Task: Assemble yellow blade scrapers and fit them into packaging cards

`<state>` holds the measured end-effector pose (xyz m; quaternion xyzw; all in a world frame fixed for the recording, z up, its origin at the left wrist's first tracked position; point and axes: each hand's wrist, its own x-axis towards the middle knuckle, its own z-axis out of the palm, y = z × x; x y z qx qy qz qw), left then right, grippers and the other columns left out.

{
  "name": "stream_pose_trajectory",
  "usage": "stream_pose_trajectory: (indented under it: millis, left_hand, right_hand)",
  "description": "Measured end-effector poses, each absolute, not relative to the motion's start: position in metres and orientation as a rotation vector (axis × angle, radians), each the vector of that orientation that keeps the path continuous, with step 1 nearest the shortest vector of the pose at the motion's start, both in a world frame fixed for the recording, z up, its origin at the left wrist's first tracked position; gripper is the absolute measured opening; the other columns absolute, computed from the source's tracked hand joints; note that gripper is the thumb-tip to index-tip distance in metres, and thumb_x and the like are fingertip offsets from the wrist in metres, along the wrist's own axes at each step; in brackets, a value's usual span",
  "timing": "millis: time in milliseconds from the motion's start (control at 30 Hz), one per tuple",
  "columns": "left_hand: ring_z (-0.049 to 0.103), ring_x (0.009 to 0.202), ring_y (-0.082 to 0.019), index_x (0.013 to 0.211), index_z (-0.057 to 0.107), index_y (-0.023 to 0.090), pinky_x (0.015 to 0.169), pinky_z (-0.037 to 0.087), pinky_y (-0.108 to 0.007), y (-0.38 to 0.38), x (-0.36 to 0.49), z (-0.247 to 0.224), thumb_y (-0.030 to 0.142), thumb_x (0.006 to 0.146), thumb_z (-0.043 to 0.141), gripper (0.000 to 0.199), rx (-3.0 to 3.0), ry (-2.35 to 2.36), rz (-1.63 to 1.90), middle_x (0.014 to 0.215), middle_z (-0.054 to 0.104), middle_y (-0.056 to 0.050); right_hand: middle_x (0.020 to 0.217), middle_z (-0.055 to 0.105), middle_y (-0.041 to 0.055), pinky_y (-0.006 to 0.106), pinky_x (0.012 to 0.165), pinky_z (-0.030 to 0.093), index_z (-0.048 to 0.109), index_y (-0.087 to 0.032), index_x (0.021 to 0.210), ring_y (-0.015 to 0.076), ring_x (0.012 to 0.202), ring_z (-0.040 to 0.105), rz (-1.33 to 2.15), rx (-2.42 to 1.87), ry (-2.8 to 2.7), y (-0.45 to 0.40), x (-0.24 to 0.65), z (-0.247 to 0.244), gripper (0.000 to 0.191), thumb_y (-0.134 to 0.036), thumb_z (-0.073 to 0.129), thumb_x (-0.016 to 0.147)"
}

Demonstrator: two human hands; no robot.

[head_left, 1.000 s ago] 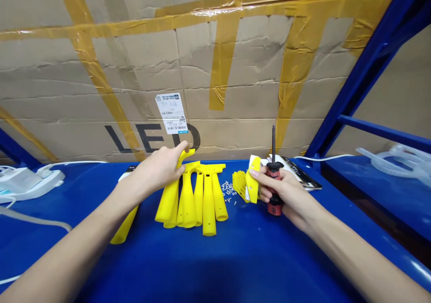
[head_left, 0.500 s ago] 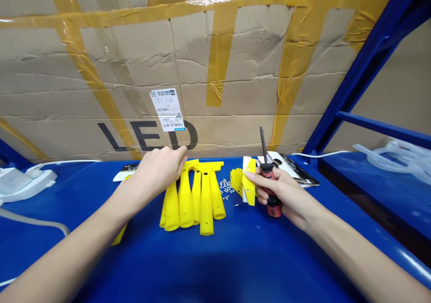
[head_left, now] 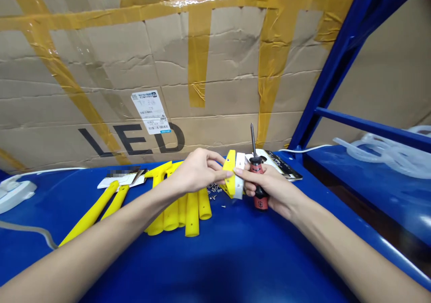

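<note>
Moved across from the row of yellow parts since the earlier frame, the left hand (head_left: 198, 170) has been brought to the small yellow plate (head_left: 230, 173), and its fingertips are set against the plate's edge. The plate is held upright in the space between both hands, above the blue surface (head_left: 235, 258), with a white strip (head_left: 239, 175) pressed flat beside it. The right hand (head_left: 266, 188) is clenched around the red-and-black handle of one screwdriver (head_left: 259, 199), whose shaft points upward, while its forefinger is pressed against the white strip.

The step in hand is judged to be the steadying of this plate between the hands near the screwdriver. A firm two-handed hold seems to be called for, so that the plate and strip are not let slip.

Five rounded yellow tube ends (head_left: 192, 217) are counted in the row, partly hidden by the left forearm, and two long yellow bars (head_left: 89, 213) lie to its left. The small screws (head_left: 213, 191) are scattered too thickly to be counted. One printed booklet (head_left: 279, 164) is lying behind the screwdriver, and one white card (head_left: 121, 182) is lying behind the bars.
</note>
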<state>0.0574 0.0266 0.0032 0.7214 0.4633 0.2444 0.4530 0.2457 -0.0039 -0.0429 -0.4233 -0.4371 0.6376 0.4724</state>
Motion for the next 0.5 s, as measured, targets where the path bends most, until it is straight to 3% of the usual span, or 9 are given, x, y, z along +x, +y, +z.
stream_pose_trajectory:
  millis: [100,167,300,400,500]
  left_hand:
    - [0.076,0.074,-0.02,0.126,0.05,0.016,0.072,0.06,-0.035,0.043,0.06,0.0,0.015,0.084,0.073,0.048,1.798,1.167,0.636,0.08,0.08,-0.008]
    - [0.076,0.075,-0.02,0.131,0.046,0.016,0.07,0.059,-0.034,0.053,0.067,-0.003,0.017,0.085,0.072,0.053,1.901,1.192,0.586,0.078,0.079,-0.007]
    - [0.075,0.071,-0.02,0.103,0.064,0.015,0.069,0.056,-0.03,0.07,0.086,-0.014,0.026,0.083,0.073,0.025,2.085,1.227,0.468,0.071,0.077,-0.006]
    - [0.07,0.066,-0.019,0.086,0.069,0.015,0.067,0.052,-0.03,0.078,0.095,-0.022,0.034,0.077,0.078,0.023,2.198,1.255,0.421,0.065,0.074,-0.004]
    - [0.064,0.063,-0.018,0.083,0.074,0.014,0.065,0.047,-0.03,0.082,0.096,-0.026,0.038,0.074,0.079,0.026,2.315,1.282,0.392,0.067,0.072,-0.005]
  right_hand:
    - [0.046,0.051,-0.0061,0.022,0.045,0.037,0.052,-0.02,0.067,0.0082,0.043,0.044,1.478,-1.154,-1.042,0.002,0.258,-0.04,0.044,-0.035,0.092,0.058]
    - [0.045,0.052,-0.0052,0.023,0.043,0.036,0.054,-0.021,0.068,0.0095,0.041,0.044,1.32,-1.283,-1.126,0.005,0.267,-0.038,0.038,-0.034,0.089,0.063]
    - [0.047,0.056,-0.0041,0.027,0.046,0.038,0.061,-0.02,0.074,0.0132,0.04,0.049,0.926,-1.51,-1.382,0.011,0.278,-0.041,0.022,-0.026,0.082,0.068]
    - [0.057,0.06,-0.0021,0.03,0.051,0.04,0.062,-0.021,0.077,0.0156,0.045,0.053,0.577,-1.65,-1.527,0.013,0.277,-0.047,0.02,-0.025,0.08,0.068]
    - [0.064,0.06,0.0008,0.031,0.056,0.037,0.057,-0.022,0.072,0.0178,0.055,0.054,0.317,-1.709,-1.665,0.013,0.271,-0.052,0.018,-0.028,0.074,0.075]
